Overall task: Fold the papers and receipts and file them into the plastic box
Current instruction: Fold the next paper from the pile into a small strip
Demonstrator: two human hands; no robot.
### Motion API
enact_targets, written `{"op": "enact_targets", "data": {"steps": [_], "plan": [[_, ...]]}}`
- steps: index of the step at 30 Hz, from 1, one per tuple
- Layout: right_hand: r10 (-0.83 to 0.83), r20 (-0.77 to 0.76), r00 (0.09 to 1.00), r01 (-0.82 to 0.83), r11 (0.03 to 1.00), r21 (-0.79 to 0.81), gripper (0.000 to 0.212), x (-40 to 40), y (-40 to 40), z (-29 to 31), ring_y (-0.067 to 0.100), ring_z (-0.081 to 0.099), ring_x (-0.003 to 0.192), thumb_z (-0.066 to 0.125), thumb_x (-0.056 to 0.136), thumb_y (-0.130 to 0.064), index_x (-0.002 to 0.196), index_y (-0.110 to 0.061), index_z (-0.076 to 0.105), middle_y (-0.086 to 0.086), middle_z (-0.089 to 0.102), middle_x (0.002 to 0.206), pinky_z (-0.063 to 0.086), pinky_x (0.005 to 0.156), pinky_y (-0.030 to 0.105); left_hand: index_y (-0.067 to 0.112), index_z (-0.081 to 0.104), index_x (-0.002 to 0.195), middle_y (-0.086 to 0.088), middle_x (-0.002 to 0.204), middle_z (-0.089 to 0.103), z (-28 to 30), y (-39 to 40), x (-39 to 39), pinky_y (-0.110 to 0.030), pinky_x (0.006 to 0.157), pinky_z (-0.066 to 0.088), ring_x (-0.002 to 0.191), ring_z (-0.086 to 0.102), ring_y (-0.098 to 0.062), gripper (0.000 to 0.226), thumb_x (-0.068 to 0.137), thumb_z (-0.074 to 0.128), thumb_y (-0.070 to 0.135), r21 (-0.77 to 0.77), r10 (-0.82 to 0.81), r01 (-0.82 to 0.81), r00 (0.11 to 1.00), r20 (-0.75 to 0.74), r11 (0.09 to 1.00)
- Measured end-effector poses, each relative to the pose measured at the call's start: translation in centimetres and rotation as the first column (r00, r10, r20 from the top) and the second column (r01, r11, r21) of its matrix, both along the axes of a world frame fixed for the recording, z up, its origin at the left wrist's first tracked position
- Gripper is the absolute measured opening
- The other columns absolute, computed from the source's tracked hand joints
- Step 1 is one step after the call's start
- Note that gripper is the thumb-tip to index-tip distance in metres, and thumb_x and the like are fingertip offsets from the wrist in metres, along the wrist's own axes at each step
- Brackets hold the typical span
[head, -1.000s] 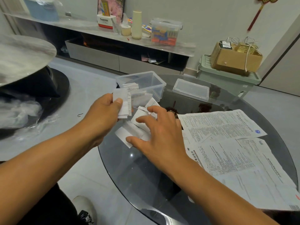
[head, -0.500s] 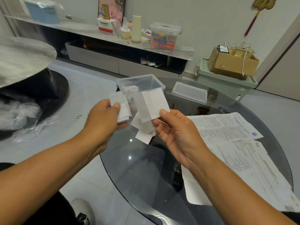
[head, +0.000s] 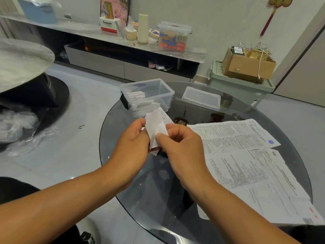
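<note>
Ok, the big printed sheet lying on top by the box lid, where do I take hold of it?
Take the printed sheet by its right-hand corner, coming in from the right. That corner lies free on the glass table, while its near edge overlaps other papers. It lies flat, so slide fingers under before pinching.

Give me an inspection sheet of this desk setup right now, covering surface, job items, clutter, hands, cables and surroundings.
Surface: round dark glass table, reflective.
Job's things: open clear plastic box holding folded slips; its clear lid lies to its right; large printed paper sheets spread flat at right; small white receipts held above the table.
Clutter: nothing seen on the table beyond these.
Hands: left hand and right hand both pinch the receipts.
Cables: nothing seen.
Surroundings: grey wall shelf with containers; cardboard box on a green bin.
</note>
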State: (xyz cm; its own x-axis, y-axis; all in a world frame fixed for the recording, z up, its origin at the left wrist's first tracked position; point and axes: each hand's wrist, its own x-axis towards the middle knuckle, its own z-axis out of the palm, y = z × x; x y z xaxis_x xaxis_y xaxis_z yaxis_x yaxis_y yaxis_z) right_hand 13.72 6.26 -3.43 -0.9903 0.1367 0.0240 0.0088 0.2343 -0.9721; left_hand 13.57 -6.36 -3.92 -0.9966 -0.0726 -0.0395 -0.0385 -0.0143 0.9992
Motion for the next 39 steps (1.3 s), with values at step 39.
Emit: {"op": "enact_targets", "data": {"steps": [39], "plan": [[0.116,0.136,0.984,-0.177,0.714,0.677,0.027,-4.5,-0.8,0.4,0.023,0.063,0.091,0.078,0.085,-0.041,0.075,-0.028,0.057,-0.004,0.068,0.095,0.053,0.079,0.041,0.011,0.046,0.135,-0.013,0.115,0.068,1.0,-4.2,-3.1,-0.037,0.078,0.063,0.098,0.073,-0.027,0.027,0.110,0.035,0.015,0.153,0.180,-0.220,0.954,0.239,0.963]]}}
